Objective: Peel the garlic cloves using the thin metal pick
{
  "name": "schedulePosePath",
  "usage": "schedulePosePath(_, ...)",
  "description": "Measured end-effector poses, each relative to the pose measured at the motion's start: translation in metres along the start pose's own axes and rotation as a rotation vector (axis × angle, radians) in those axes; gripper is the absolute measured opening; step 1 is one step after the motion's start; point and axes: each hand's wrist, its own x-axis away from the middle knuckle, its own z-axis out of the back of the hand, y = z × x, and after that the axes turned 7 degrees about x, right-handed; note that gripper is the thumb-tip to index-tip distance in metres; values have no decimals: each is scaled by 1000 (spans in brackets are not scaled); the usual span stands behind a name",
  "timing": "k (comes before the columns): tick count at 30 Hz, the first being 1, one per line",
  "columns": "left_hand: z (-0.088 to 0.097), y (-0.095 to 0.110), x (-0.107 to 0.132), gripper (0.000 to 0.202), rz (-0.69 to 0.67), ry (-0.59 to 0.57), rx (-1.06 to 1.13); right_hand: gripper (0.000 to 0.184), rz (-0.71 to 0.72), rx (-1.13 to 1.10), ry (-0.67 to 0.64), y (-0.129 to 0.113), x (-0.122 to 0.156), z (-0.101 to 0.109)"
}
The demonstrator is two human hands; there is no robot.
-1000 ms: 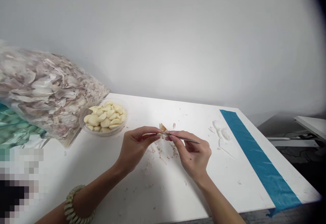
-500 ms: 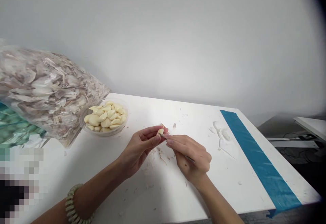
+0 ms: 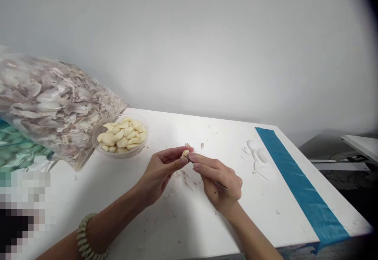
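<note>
The left hand (image 3: 159, 173) and the right hand (image 3: 220, 183) meet just above the white table (image 3: 260, 216), their fingertips nearly touching. The left fingers (image 3: 169, 156) are curled and pinch a pale garlic clove (image 3: 185, 153), which sits right at their tips, partly hidden by them. The right thumb and fingers (image 3: 202, 167) are closed around a slim metal pick (image 3: 221, 185), whose shaft runs back under the fingers and out past the palm side of the hand, while its tip reaches forward to the clove, at or just against it. Scraps of garlic skin (image 3: 186, 182) lie on the table just below the fingers. Well beyond the left fingers stands a clear plastic bowl (image 3: 93, 143) heaped with peeled garlic cloves (image 3: 119, 138), and behind it leans a clear bag of papery garlic skins (image 3: 56, 106). Past the right fingers lie white papery pieces (image 3: 256, 157), then a strip of blue tape (image 3: 304, 185) along the table. A beaded bracelet (image 3: 84, 238) circles the left forearm, well behind the fingers.
</note>
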Motion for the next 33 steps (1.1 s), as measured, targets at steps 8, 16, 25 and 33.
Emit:
schedulePosePath(8, -2, 0, 1, 30, -4, 19, -12, 60, -34, -22, -23, -1, 3, 1)
schedulePosePath(16, -2, 1, 1, 30, -17, 16, -55, 58, -100, -43, 50, -3, 4, -2)
schedulePosePath(25, -2, 2, 3, 29, -21, -34, -96, 38, -322, -104, 166, -6, 4, -5)
schedulePosePath(33, -1, 3, 3, 29, -53, -89, -144, 24, -501, -207, 271, -7, -1, -6)
